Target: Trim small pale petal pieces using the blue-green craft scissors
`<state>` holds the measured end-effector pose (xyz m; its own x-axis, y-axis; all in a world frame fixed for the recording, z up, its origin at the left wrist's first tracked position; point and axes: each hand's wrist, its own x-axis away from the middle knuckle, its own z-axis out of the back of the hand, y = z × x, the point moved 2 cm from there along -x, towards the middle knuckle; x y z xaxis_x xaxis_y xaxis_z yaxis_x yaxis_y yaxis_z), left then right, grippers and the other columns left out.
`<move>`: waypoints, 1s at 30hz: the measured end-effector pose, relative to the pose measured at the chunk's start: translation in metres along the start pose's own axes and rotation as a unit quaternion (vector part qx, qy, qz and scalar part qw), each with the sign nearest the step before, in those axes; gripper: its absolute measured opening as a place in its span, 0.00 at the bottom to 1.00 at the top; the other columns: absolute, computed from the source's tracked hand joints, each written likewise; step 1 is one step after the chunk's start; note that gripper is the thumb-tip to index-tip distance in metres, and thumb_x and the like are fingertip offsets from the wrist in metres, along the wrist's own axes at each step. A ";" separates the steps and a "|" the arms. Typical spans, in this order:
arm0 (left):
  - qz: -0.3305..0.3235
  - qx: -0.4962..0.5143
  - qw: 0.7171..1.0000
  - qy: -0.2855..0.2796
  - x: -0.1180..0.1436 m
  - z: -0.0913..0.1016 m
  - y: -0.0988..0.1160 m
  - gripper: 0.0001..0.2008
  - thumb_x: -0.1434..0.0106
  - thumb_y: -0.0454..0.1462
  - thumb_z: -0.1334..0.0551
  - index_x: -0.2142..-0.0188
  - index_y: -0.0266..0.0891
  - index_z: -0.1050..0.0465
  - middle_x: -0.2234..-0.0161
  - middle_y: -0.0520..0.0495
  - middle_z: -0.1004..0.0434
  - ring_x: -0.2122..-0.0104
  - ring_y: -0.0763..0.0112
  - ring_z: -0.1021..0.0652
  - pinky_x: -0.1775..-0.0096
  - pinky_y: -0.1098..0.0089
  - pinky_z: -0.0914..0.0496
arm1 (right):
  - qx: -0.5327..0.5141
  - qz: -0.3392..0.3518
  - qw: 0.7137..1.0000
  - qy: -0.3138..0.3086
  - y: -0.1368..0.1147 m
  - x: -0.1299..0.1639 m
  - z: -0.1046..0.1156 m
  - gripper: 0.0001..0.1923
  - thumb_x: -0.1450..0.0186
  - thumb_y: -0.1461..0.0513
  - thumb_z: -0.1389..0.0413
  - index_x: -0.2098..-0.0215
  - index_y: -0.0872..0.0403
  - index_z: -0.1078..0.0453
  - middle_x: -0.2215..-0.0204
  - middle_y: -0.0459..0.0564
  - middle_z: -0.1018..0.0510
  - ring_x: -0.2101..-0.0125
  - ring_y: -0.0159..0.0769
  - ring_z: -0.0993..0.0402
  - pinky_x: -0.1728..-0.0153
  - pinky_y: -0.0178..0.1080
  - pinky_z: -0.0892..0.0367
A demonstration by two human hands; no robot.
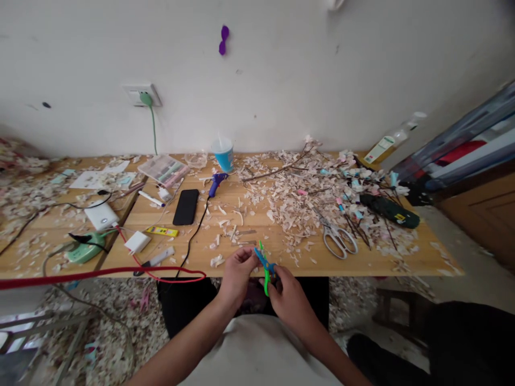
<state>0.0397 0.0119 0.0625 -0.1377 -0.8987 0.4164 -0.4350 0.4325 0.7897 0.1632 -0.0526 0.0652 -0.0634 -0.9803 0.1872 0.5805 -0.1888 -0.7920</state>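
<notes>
My right hand (286,292) is closed on a small pair of scissors (266,271) with one green and one blue handle, held just over the table's front edge. Their blades point up and to the left, close to the fingertips of my left hand (240,266). The left fingers are pinched together, and what sits between them is too small to name. Pale curled scraps (217,261) lie on the wooden table (241,214) near both hands. A larger pair of grey-handled scissors (340,241) rests to the right.
A purple glue gun (218,184), a blue cup (222,154) and a black phone (185,207) stand or lie farther back. Heaped pale petals (298,198) and twigs cover the right. Red cable (100,273) crosses the front left. A bottle (388,145) leans at the back right.
</notes>
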 end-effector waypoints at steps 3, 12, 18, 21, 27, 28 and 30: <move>-0.002 0.000 1.000 -0.003 -0.001 0.003 -0.003 0.08 0.50 0.37 0.29 0.71 0.36 0.22 0.74 0.51 0.22 0.74 0.75 0.25 0.66 0.74 0.31 | 0.008 0.004 1.000 0.006 0.001 -0.001 -0.001 0.16 0.39 0.65 0.52 0.54 0.59 0.33 0.59 0.59 0.27 0.59 0.44 0.29 0.55 0.44 0.34; -0.023 -0.074 0.997 -0.018 0.001 0.007 -0.001 0.09 0.48 0.38 0.30 0.69 0.35 0.22 0.74 0.50 0.23 0.74 0.74 0.26 0.67 0.74 0.32 | 0.026 0.014 1.000 0.003 0.005 0.000 0.002 0.14 0.39 0.65 0.52 0.56 0.59 0.33 0.62 0.58 0.27 0.60 0.45 0.29 0.57 0.44 0.34; -0.007 -0.121 0.992 -0.024 0.004 0.008 0.008 0.07 0.48 0.38 0.32 0.70 0.35 0.22 0.76 0.51 0.23 0.74 0.74 0.26 0.67 0.74 0.33 | 0.048 0.025 0.999 0.004 0.006 0.001 0.004 0.13 0.39 0.66 0.52 0.57 0.59 0.33 0.62 0.57 0.27 0.60 0.44 0.30 0.57 0.43 0.35; -0.006 -0.150 0.988 -0.029 0.004 0.010 0.010 0.06 0.48 0.37 0.33 0.71 0.35 0.22 0.77 0.51 0.23 0.75 0.74 0.26 0.67 0.74 0.33 | 0.060 0.027 0.998 0.001 0.006 0.001 0.006 0.12 0.39 0.66 0.52 0.58 0.58 0.33 0.62 0.56 0.27 0.62 0.43 0.29 0.58 0.42 0.35; -0.006 -0.194 0.980 -0.034 0.003 0.012 0.012 0.06 0.49 0.37 0.33 0.72 0.35 0.22 0.78 0.51 0.23 0.76 0.74 0.26 0.67 0.74 0.32 | 0.079 0.020 0.997 -0.012 0.007 0.001 0.008 0.13 0.40 0.67 0.51 0.57 0.58 0.33 0.63 0.55 0.27 0.62 0.42 0.29 0.58 0.42 0.35; -0.002 -0.198 0.980 -0.036 0.003 0.012 0.013 0.06 0.49 0.37 0.33 0.72 0.35 0.22 0.78 0.50 0.23 0.76 0.74 0.26 0.67 0.73 0.32 | 0.082 0.017 0.996 -0.014 0.008 0.002 0.008 0.14 0.40 0.67 0.51 0.56 0.58 0.33 0.62 0.55 0.27 0.62 0.42 0.29 0.58 0.42 0.35; 0.006 -0.204 0.978 -0.044 0.002 0.013 0.016 0.07 0.49 0.38 0.33 0.72 0.35 0.22 0.78 0.50 0.23 0.76 0.73 0.26 0.67 0.73 0.32 | 0.087 0.015 0.996 -0.013 0.011 0.002 0.007 0.14 0.39 0.66 0.50 0.55 0.59 0.33 0.62 0.56 0.27 0.61 0.43 0.29 0.57 0.42 0.35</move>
<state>0.0211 0.0160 0.0703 -0.2236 -0.8883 0.4012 -0.0439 0.4204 0.9063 0.1755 -0.0561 0.0610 -0.0239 -0.9829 0.1827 0.7145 -0.1446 -0.6846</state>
